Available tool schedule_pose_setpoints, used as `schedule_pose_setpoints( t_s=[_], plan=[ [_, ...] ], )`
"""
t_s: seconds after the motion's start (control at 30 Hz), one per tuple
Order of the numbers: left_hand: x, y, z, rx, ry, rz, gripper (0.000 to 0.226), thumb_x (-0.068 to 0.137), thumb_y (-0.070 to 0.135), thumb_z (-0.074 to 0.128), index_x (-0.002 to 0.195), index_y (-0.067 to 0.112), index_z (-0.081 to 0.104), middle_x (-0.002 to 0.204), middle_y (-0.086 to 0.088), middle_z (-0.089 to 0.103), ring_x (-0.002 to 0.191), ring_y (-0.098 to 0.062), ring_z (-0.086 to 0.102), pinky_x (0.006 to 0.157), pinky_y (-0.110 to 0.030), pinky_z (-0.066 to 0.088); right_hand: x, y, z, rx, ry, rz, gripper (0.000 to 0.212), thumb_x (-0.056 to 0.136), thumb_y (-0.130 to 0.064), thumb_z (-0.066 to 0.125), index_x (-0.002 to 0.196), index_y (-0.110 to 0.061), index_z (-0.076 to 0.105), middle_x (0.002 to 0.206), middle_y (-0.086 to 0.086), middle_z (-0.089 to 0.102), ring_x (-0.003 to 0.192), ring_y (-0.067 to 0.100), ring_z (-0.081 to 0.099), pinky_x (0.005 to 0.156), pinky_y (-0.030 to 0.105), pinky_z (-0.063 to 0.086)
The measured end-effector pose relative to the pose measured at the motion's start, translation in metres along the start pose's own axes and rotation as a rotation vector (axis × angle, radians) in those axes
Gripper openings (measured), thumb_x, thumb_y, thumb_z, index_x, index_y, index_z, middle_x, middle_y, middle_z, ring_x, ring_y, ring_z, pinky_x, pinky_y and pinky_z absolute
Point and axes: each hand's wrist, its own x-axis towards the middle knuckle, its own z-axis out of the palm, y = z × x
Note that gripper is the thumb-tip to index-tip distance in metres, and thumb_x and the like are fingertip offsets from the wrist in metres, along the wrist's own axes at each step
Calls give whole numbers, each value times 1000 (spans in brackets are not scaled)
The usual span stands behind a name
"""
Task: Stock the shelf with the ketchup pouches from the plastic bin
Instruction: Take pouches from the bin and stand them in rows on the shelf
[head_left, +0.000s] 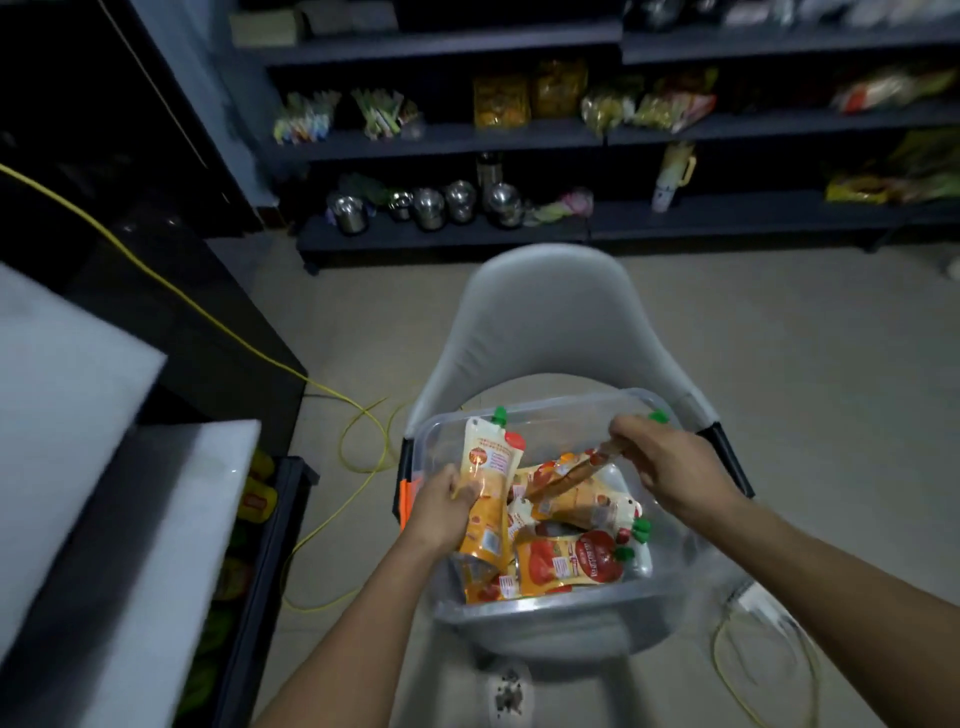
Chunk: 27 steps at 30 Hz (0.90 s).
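Clear plastic is what the ketchup sits in: a see-through plastic bin (535, 608) resting on the seat of a pale grey chair (540, 322), well short of the shelving on the far wall. Both of the person's hands are down in it. The left hand (447, 501) has its fingers (465, 491) wrapped round an upright pouch (485, 467) with a green cap, held partly above the pile. The right hand (670, 462) pinches a second pouch (576, 470) by its upper end, that one slanting down into the heap. Several more ketchup pouches (566, 564) lie loose on the bin's floor, red and orange, caps pointing all ways. The far shelf (447, 236) carries steel pots and packets, and I can make out nothing like these pouches on it. Low on the left a dark rack (270, 525) holds yellow and red packs, too blurred to name. So I'd judge the stocking barely begun: two pouches in hand, a fair pile left to carry across
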Motion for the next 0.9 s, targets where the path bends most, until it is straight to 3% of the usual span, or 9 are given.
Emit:
schedule_pose_setpoints(
  t_s=[0.1, 0.17, 0.27, 0.37, 0.47, 0.6, 0.7, 0.8, 0.9],
  plan=[
    [-51, 6, -18, -345, 2, -92, 11, 100, 17, 52, 90, 12, 50, 97, -19, 68, 80, -31, 69, 73, -47, 59, -3, -23, -47, 105, 129, -71, 23, 85, -5, 58, 91, -24, 47, 82, 1, 64, 67, 29, 60, 52, 43, 51],
    [-82, 13, -29, -543, 6, -133, 8, 101, 14, 50, 105, 11, 55, 102, -15, 71, 81, -27, 71, 67, -40, 60, -6, -46, -78, 190, 212, -125, 13, 88, -6, 55, 92, -19, 54, 84, 1, 65, 70, 28, 62, 58, 45, 52],
    [-127, 26, -46, -699, 35, -112, 6, 98, 11, 53, 101, 6, 54, 93, -16, 69, 79, -28, 69, 71, -42, 59, -11, -89, -119, 304, 349, -193, 7, 88, -3, 55, 92, -7, 59, 84, 5, 66, 74, 23, 63, 64, 37, 52],
    [-165, 40, -70, -849, 63, -53, 7, 98, 3, 49, 96, 6, 54, 86, -15, 63, 70, -22, 64, 64, -35, 58, -15, -139, -146, 435, 416, -268, 7, 89, 2, 57, 92, -3, 61, 84, 4, 67, 76, 13, 61, 68, 23, 46],
    [-201, 52, -104, -1103, 70, 7, 26, 95, 8, 52, 120, 3, 57, 103, -21, 67, 84, -32, 68, 78, -46, 59, -19, -187, -159, 496, 404, -431, 10, 90, 1, 56, 96, -5, 62, 88, -3, 63, 81, -5, 57, 71, 9, 42],
    [-252, 53, -161, -1332, 129, 41, 42, 100, 26, 45, 138, 8, 50, 116, -19, 62, 75, -31, 68, 43, -28, 55, -22, -248, -169, 588, 327, -626, 13, 97, -26, 45, 103, -23, 56, 103, -6, 66, 90, 6, 62, 78, 19, 49],
    [-298, 48, -203, -1434, 161, 154, 49, 99, 43, 43, 131, 8, 58, 114, -19, 68, 81, -32, 71, 49, -35, 57, -21, -298, -172, 616, 293, -724, 30, 100, -43, 36, 108, -22, 56, 109, -14, 61, 94, 2, 62, 82, 13, 49],
    [-342, 32, -242, -1427, 242, 229, 69, 90, 67, 40, 119, 9, 66, 104, -18, 71, 78, -31, 71, 51, -36, 59, -21, -350, -169, 617, 274, -872, 37, 100, -45, 32, 116, -20, 54, 114, -8, 62, 98, 8, 64, 84, 25, 54],
    [-377, 7, -278, -1399, 368, 216, 67, 81, 59, 59, 124, 9, 64, 113, -18, 69, 92, -32, 68, 71, -40, 60, -24, -406, -164, 649, 202, -940, 39, 99, -50, 30, 120, -25, 51, 116, -6, 63, 99, 15, 66, 81, 35, 55]
  ],
)
